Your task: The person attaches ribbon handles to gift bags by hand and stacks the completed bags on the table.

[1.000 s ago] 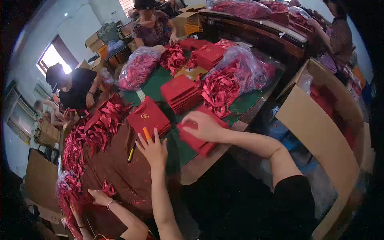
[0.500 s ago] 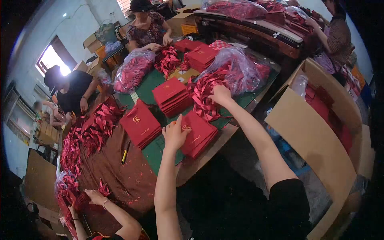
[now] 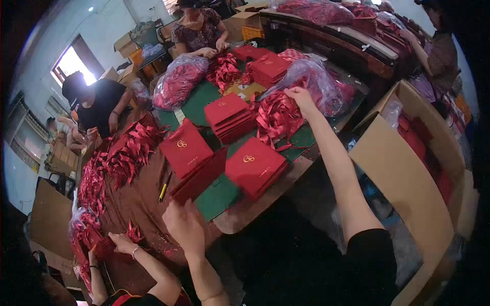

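Note:
My right hand is closed in a pinch at the top of a heap of red ribbons, with ribbon at its fingertips. My left hand, blurred by motion, is low at the near side of the table. Its fingers meet the lower corner of a tilted flat red gift bag. Just behind lies a stack of flat red bags with a gold logo. To the right sits another such stack, and a third stack stands farther back, beside the ribbons.
A clear plastic bag of red ribbons lies behind my right hand. A large open cardboard box stands at the right. On the brown cloth are a yellow marker and ribbon bundles. Several other people work around the table.
My left hand has left the right-hand stack and moved left and toward me, with a red gift bag tilted at its fingers. My right hand has risen slightly from within the ribbons, pinching.

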The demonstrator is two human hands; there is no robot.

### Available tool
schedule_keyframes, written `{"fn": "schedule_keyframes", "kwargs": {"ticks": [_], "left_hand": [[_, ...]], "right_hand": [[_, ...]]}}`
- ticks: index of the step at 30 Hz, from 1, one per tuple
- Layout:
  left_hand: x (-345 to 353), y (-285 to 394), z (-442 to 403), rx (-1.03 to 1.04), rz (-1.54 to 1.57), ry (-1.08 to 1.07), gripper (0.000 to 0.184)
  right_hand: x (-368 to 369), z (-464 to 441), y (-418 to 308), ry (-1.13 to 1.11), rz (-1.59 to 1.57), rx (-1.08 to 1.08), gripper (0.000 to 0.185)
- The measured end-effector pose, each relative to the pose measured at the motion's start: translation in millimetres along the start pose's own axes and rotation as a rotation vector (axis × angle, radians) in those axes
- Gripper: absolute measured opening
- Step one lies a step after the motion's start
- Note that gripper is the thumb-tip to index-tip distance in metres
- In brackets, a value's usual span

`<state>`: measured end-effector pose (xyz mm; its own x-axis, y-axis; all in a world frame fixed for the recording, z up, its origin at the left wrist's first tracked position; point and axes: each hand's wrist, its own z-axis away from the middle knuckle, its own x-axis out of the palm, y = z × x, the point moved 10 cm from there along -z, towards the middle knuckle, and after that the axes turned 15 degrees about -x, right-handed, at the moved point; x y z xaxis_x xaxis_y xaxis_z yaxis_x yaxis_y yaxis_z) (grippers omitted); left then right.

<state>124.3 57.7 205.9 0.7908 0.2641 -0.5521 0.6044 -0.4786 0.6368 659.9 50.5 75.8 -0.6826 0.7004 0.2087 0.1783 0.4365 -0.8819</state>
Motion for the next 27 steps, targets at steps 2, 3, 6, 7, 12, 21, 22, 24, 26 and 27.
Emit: {"fn": "schedule_keyframes", "kwargs": {"ticks": [2, 3, 6, 7, 12, 21, 22, 24, 26, 27], "left_hand": [[-21.7, -31.4, 14.1, 0.006, 0.052, 0.001, 0.012], [-26.3, -56.2, 18.4, -0.153, 0.187, -0.075, 0.012], [-24.3, -93.4, 33.5, -0.547, 0.532, -0.188, 0.013], [-22.7, -111.8, 37.6, -0.584, 0.493, -0.205, 0.012], [-15.0, -142.6, 50.6, -0.729, 0.589, -0.185, 0.015], [11.1, -163.5, 71.0, -0.887, 0.885, -0.246, 0.028], [13.7, -161.0, 72.8, -0.912, 0.838, -0.269, 0.029], [28.2, -159.1, 76.9, -0.861, 0.899, -0.29, 0.028], [37.0, -155.3, 79.4, -0.875, 0.963, -0.317, 0.027], [41.5, -153.3, 80.1, -0.886, 1.024, -0.328, 0.027]], "right_hand": [[-2.3, -3.0, -12.2, 0.126, -0.194, -0.027, 0.012], [-4.3, -5.7, -20.8, 0.172, -0.206, -0.058, 0.012], [5.5, -3.5, -72.7, 0.295, -0.322, -0.215, 0.014], [10.9, 2.0, -97.9, 0.359, -0.422, -0.323, 0.013], [28.7, -20.6, -149.0, 0.17, -0.62, -0.337, 0.028], [179.8, 186.9, -314.9, -1.05, -0.962, -0.284, 0.026], [197.8, 220.6, -303.4, -1.172, -0.954, -0.133, 0.027], [243.6, 277.7, -263.0, -1.152, -0.794, 0.287, 0.026], [287.7, 325.8, -188.5, -0.864, -0.696, 0.854, 0.023], [301.4, 335.5, -154.5, -0.772, -0.687, 0.958, 0.021]]}}
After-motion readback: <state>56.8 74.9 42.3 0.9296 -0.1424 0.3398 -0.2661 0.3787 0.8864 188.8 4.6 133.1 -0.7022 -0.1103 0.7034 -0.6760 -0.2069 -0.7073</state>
